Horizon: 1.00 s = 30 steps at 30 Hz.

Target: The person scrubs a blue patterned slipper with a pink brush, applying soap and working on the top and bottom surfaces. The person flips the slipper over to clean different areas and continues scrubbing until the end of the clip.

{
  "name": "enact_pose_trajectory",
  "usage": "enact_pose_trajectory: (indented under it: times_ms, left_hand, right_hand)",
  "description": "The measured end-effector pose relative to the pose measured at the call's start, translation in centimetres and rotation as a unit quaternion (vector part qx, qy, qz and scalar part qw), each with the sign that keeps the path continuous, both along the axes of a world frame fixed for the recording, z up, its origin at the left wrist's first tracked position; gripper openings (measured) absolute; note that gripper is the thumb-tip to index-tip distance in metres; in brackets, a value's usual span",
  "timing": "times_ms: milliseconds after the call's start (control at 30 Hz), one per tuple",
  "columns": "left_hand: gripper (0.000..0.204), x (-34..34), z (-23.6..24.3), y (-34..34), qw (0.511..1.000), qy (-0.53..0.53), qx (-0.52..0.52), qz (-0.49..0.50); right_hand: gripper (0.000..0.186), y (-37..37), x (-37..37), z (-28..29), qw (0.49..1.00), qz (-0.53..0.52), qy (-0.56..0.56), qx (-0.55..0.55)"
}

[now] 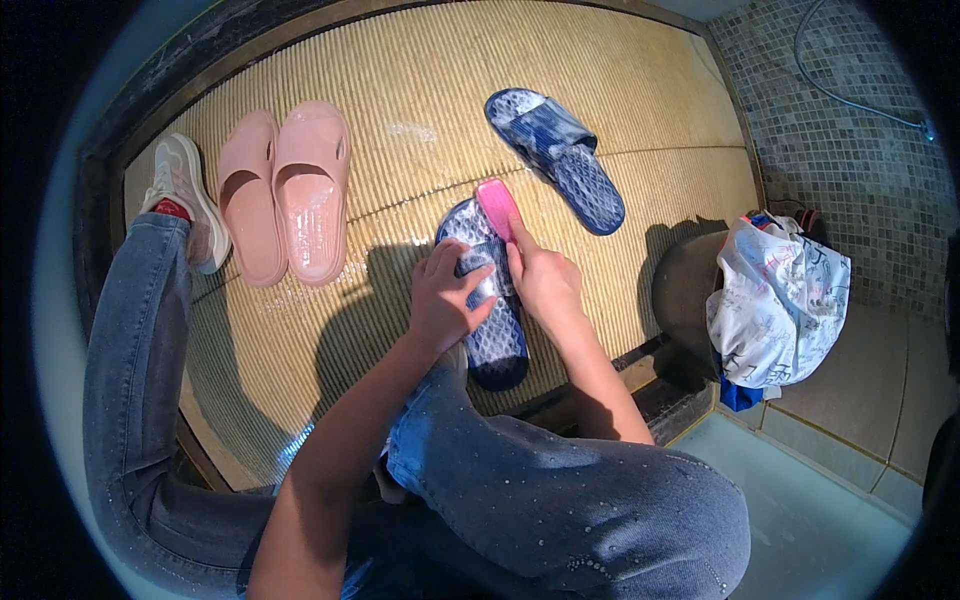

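Observation:
In my right hand [546,278] is a pink brush [493,207], gripped by its handle with the index finger laid along it. The brush head rests at the upper right edge of a navy slide slipper [497,345]; its underside is hidden. My left hand [440,300] holds that slipper down across its strap, fingers curled over it and somewhat apart. White foam covers much of the slipper's toe and patterned footbed. Its mate, another navy slipper [585,185], lies farther off to the right, also streaked with foam.
A pair of wet pink slippers [316,230] stands at left beside my shoe [180,185]. The ribbed beige floor [420,60] is wet in patches. At right a dark bucket [685,285] has printed white cloth [780,300] over its rim. A hose [850,95] hangs by the mosaic wall.

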State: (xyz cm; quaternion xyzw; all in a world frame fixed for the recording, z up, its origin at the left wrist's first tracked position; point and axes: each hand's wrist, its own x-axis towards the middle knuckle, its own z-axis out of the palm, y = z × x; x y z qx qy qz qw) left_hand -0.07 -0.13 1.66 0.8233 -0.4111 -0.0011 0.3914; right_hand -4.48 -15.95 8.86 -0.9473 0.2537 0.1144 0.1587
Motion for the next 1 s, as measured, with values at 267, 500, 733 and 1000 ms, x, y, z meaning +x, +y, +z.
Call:
enact_pose_trajectory:
  times_ms: [267, 500, 733, 1000]
  left_hand:
    - [0.047, 0.1, -0.2, 0.1, 1.0, 0.005, -0.009, -0.002]
    - [0.045, 0.1, -0.2, -0.1, 1.0, 0.004, -0.011, 0.0]
    - [0.043, 0.0, -0.3, 0.0, 1.0, -0.005, 0.003, 0.018]
    - [0.04, 0.3, -0.3, 0.0, 1.0, 0.005, 0.013, 0.014]
  right_hand:
    - [0.039, 1.0, -1.2, 3.0, 0.996, 0.081, 0.049, -0.003]
    - [0.041, 1.1, 0.3, 0.1, 1.0, 0.019, 0.012, -0.018]
    - [0.04, 1.9, -0.5, 1.5, 0.995, 0.101, 0.023, 0.004]
    - [0.044, 2.6, -0.3, -0.7, 0.996, 0.079, -0.032, -0.026]
